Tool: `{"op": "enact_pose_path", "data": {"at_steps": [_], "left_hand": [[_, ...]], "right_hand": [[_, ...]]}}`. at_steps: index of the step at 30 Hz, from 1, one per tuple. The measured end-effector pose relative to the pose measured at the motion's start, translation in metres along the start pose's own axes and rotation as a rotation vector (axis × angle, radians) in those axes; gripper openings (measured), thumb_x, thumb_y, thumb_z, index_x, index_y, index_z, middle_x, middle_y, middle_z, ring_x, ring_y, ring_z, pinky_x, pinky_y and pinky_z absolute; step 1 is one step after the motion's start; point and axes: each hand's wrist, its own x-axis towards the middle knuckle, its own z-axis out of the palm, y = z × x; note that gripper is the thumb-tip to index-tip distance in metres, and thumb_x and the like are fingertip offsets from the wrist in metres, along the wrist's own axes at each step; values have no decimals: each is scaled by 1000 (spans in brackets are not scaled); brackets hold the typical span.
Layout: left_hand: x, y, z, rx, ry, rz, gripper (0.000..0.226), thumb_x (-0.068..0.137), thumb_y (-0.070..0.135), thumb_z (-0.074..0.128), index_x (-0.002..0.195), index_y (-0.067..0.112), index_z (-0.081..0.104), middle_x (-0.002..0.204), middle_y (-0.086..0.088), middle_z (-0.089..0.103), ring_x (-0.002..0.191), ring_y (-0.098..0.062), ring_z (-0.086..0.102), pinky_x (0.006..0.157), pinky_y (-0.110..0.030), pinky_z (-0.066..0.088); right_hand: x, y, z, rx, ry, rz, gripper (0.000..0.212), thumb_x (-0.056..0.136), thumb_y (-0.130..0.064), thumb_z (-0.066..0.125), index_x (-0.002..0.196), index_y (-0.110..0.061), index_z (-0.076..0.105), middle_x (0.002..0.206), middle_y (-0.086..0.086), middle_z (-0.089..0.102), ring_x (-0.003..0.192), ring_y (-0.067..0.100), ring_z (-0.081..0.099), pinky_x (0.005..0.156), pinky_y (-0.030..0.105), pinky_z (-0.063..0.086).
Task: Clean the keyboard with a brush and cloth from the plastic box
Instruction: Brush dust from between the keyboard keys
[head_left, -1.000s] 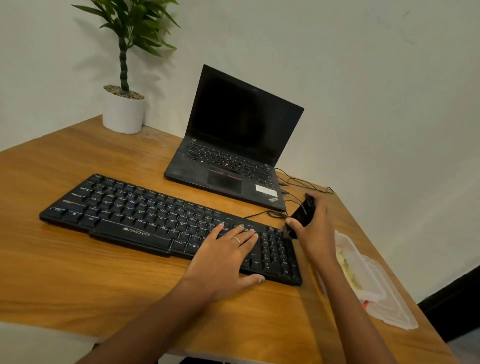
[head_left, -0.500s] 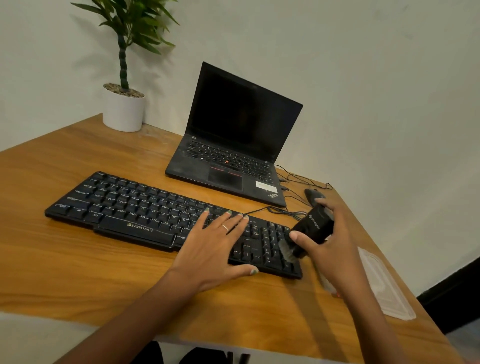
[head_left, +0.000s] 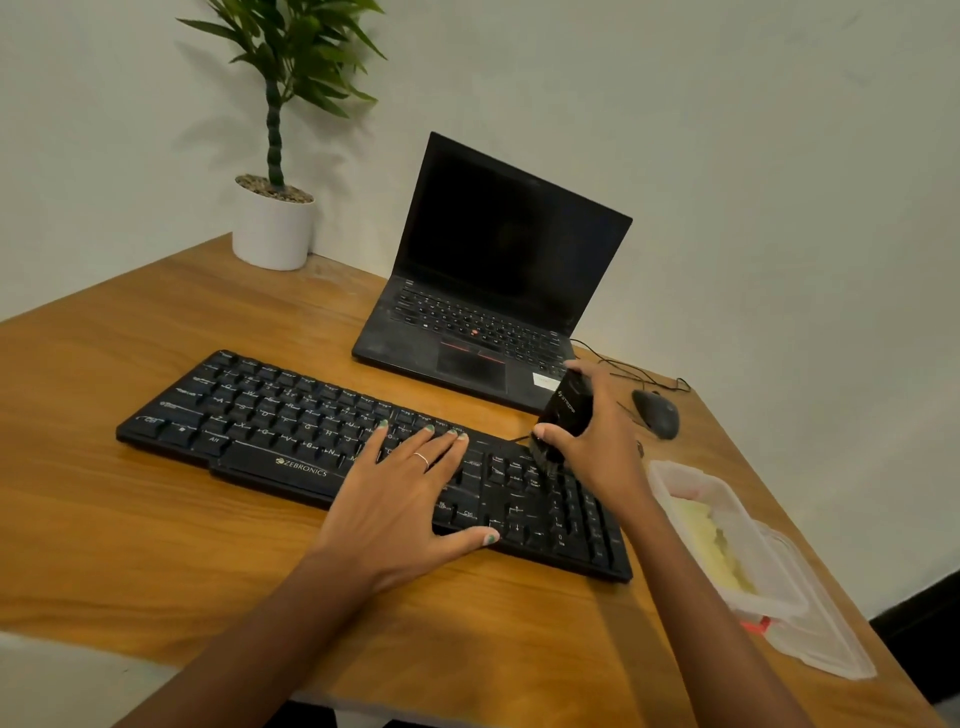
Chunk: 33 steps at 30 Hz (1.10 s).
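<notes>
A black keyboard (head_left: 270, 415) lies across the wooden desk. My left hand (head_left: 410, 499) rests flat on its right-middle keys, fingers spread. My right hand (head_left: 602, 447) grips a black brush (head_left: 566, 413), tilted with its bristles down on the keys near the keyboard's upper right block. At the desk's right edge stands the clear plastic box (head_left: 748, 551), open, with a yellow cloth (head_left: 717, 551) inside it.
An open black laptop (head_left: 498, 291) stands behind the keyboard. A black mouse (head_left: 655, 413) with thin cables lies to its right. A potted plant (head_left: 272, 228) sits at the far left corner. The box's lid (head_left: 826, 649) lies under the box, near the desk edge.
My right hand has carried the brush from beside the keyboard's right end up and onto its upper right keys. The left hand stays flat on the keys. The view has shifted.
</notes>
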Motion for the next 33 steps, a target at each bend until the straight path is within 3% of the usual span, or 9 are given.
{"op": "enact_pose_path", "data": {"at_steps": [5,7,11,17,22,24,26,31,33], "left_hand": [[1,0,1,52,-30,-4,101,74,88,4,154,26,-1,161,8,8,148,-10,2,119,-44,-2],[1,1,-1,48,-33,-5,99,77,87,10,154,26,0,161,8,9,148,-11,3,118,-43,-3],[0,3,-4,38,-53,-13,99,76,86,10,154,25,0,162,8,7,148,-10,1,118,-42,-3],[-1,3,-5,44,-49,-22,102,72,86,5,155,25,1,162,8,8,148,-10,2,118,-42,-1],[-1,4,-6,49,-64,-24,101,74,85,6,154,25,-1,162,8,5,148,-10,0,118,-41,-3],[-1,4,-7,52,-77,-23,100,75,85,8,154,26,-2,162,9,3,148,-9,-2,118,-41,-5],[0,4,-6,52,-80,-22,99,75,85,8,154,26,-2,162,8,3,148,-9,-2,118,-40,-6],[1,5,-6,67,-65,-26,102,74,86,6,155,24,1,162,7,6,148,-10,-1,118,-42,-7],[0,4,-6,58,-52,-27,102,73,86,6,155,24,2,162,6,7,148,-11,0,117,-42,-8]], "right_hand": [[5,3,-2,162,-149,-57,72,75,-10,76,127,-39,36,119,-15,45,110,11,52,82,27,54],[8,7,-17,122,-225,-66,71,74,-8,76,126,-38,37,115,-18,45,108,12,53,83,27,54],[14,12,-28,-44,-264,-80,71,73,-8,76,125,-38,38,120,-9,47,109,19,54,86,42,54],[7,-1,5,190,-185,-129,71,74,-7,76,126,-38,39,123,-12,44,107,6,50,72,13,51],[15,11,-22,8,-285,-91,71,74,-8,76,125,-39,37,121,-10,46,110,17,54,87,39,53],[18,11,-27,-107,-307,-125,70,74,-9,76,123,-40,37,122,-9,47,110,20,54,87,41,54],[18,3,-20,-65,-314,-151,70,74,-8,76,122,-42,37,124,-10,45,111,18,52,84,37,55],[14,-17,14,236,-291,-211,68,75,-5,75,122,-40,41,122,-21,43,112,0,47,81,10,46],[16,-17,14,261,-299,-203,68,75,-5,75,123,-39,41,121,-23,43,111,-3,47,79,8,46]]}}
